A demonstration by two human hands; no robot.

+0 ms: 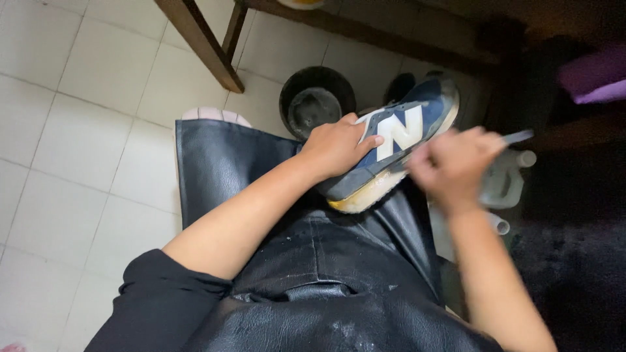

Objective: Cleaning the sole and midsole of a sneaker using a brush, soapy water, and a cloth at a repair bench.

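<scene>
Sneaker (391, 146) is resting on your lap, light with a soft upper; your left hand (336, 146) is clamping its side while your right hand (450, 166), blurred, is gripping a thin tool (518, 137).

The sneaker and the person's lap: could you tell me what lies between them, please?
In the head view, a black leather-like apron covers the lap, and the blue sneaker rests on it, steadied by the left hand. The blurred right hand holds a thin tool.

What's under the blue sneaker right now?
The blue sneaker rests on a black leather-like apron over the lap, steadied by the left hand. Beyond it a dark round bucket stands on the tiled floor. The sole's underside is hidden.
</scene>
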